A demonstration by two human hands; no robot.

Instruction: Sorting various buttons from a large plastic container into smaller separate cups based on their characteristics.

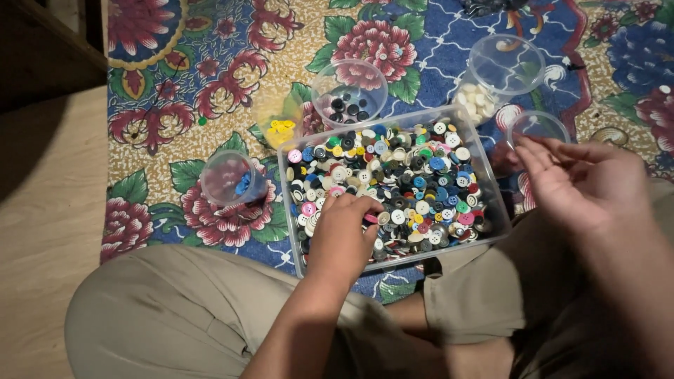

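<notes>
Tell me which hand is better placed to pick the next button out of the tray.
Left. The left hand already rests, fingers down, on the mixed buttons inside the clear tray. The right hand is outside it, near a small clear cup.

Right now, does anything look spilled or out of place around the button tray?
Nothing stands out. The buttons stay inside the clear tray, the small cups stand upright on the floral cloth, and no cup looks tipped.
</notes>
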